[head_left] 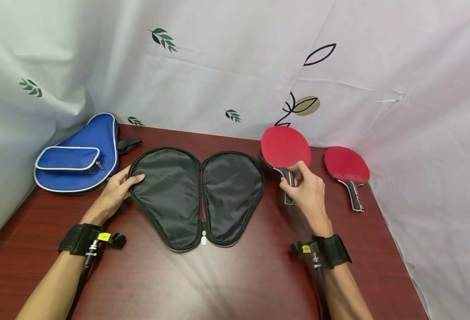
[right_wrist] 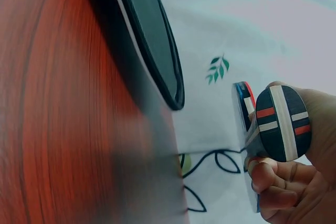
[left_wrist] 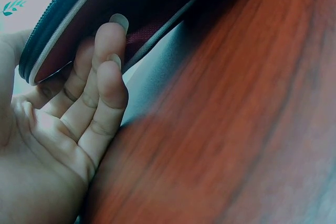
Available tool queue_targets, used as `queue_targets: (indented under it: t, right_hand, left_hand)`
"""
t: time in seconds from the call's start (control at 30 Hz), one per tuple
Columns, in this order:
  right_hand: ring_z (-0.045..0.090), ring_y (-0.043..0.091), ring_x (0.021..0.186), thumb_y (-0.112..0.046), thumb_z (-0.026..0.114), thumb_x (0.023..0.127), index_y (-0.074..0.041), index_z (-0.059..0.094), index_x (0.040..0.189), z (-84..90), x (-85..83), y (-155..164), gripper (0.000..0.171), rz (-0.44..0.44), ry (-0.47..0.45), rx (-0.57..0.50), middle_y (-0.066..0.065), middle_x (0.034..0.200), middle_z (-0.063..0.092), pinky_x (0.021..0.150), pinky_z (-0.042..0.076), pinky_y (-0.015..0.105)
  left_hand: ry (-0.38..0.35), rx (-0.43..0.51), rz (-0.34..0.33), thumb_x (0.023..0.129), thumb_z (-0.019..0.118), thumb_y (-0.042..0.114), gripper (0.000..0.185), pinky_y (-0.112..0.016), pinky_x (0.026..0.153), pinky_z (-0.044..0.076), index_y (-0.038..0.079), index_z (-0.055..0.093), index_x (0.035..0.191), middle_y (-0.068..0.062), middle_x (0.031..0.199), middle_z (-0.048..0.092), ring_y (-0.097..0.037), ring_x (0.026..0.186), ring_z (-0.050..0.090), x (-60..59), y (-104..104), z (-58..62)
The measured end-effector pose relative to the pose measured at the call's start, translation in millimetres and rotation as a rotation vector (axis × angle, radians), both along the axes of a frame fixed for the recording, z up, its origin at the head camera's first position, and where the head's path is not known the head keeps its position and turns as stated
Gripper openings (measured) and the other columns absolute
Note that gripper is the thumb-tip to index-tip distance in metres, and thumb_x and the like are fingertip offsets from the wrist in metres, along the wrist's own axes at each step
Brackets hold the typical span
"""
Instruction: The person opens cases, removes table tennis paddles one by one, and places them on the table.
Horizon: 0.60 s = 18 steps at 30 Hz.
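A black paddle case (head_left: 166,195) lies unzipped and spread flat like two wings, its dark lining facing up. My left hand (head_left: 114,193) holds its left rim, thumb on the lining and fingers underneath. In the left wrist view, those fingers press against the maroon outer side of the case (left_wrist: 58,59), which is raised off the wood at that edge. My right hand (head_left: 307,191) pinches the handle of a red table tennis paddle (head_left: 286,146), just right of the case. The striped butt of its handle (right_wrist: 283,123) faces the right wrist camera.
A second red paddle (head_left: 347,164) lies farther right on the brown table (head_left: 235,275). At the back left is a blue paddle case (head_left: 94,146) with a small zipped pocket and a black strap. A white patterned cloth (head_left: 218,66) hangs behind and along both sides.
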State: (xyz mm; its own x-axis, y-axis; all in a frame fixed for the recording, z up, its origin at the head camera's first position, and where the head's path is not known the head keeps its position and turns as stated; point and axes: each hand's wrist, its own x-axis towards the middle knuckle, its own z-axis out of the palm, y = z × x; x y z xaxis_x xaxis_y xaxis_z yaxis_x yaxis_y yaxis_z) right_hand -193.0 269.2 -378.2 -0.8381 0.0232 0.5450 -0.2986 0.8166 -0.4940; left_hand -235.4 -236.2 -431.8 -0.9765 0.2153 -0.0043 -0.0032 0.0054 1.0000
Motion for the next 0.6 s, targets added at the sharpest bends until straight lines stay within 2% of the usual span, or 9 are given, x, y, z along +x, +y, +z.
queue_targets:
  t: [0.2, 0.43, 0.6]
  right_hand:
    - [0.050, 0.015, 0.056, -0.013, 0.080, 0.082, -0.008, 0.066, 0.106, -8.4, -5.7, 12.6, 0.028, -0.047, -0.012, 0.001, 0.006, 0.066, 0.058, 0.055, 0.036, 0.033]
    - [0.048, 0.014, 0.057, -0.013, 0.080, 0.081, -0.008, 0.068, 0.104, -22.4, -12.4, 24.1, 0.026, -0.107, -0.013, -0.019, 0.008, 0.065, 0.058, 0.059, 0.036, 0.035]
    - [0.049, 0.017, 0.057, -0.013, 0.079, 0.082, -0.009, 0.068, 0.104, -31.8, -16.1, 34.0, 0.025, -0.131, -0.051, -0.015, 0.007, 0.066, 0.056, 0.060, 0.036, 0.035]
  left_hand:
    - [0.004, -0.003, -0.006, 0.105, 0.057, 0.018, 0.032, -0.019, 0.062, 0.047, 0.004, 0.053, 0.134, 0.005, 0.092, 0.064, -0.005, 0.070, 0.057, 0.5, 0.1, 1.2]
    - [0.005, 0.020, -0.032, 0.105, 0.056, 0.017, 0.035, -0.021, 0.069, 0.052, 0.004, 0.051, 0.137, 0.002, 0.103, 0.067, -0.007, 0.081, 0.063, 1.0, -1.0, 0.2]
    - [0.006, -0.007, -0.012, 0.105, 0.057, 0.018, 0.034, -0.019, 0.065, 0.047, 0.005, 0.053, 0.136, 0.004, 0.097, 0.065, -0.005, 0.075, 0.058, 0.3, -0.6, 0.4]
